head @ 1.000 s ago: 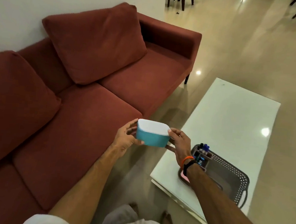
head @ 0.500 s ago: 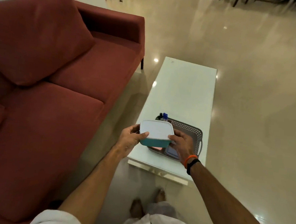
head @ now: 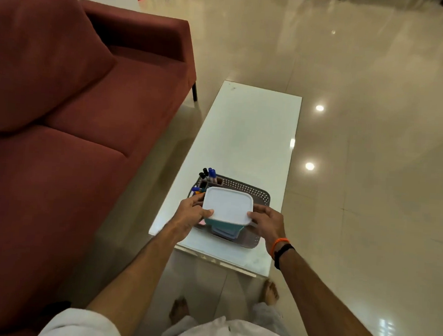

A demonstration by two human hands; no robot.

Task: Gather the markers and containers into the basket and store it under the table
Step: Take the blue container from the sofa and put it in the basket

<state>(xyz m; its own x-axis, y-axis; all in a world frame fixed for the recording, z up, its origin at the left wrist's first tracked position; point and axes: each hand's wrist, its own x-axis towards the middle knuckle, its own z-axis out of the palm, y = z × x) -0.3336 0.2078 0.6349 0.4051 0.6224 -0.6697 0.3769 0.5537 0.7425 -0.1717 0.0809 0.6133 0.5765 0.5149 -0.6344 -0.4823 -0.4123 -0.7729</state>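
A teal container with a white lid (head: 227, 206) is held over the grey perforated basket (head: 260, 195) at the near end of the white table (head: 251, 133). My left hand (head: 189, 215) grips its left side and my right hand (head: 265, 222) grips its right side. Under it in the basket lies a bluish lidded container (head: 223, 233), and something pink shows at the basket's left edge. Several markers (head: 209, 175) with black and blue caps stand in a holder at the basket's far left corner.
A dark red sofa (head: 69, 120) with a loose cushion runs along the left, close to the table. Glossy tiled floor (head: 373, 152) lies to the right and beyond. My bare feet stand at the table's near edge.
I have turned from the sofa toward the table. Both hands carried the teal container right and down until it came over the basket.
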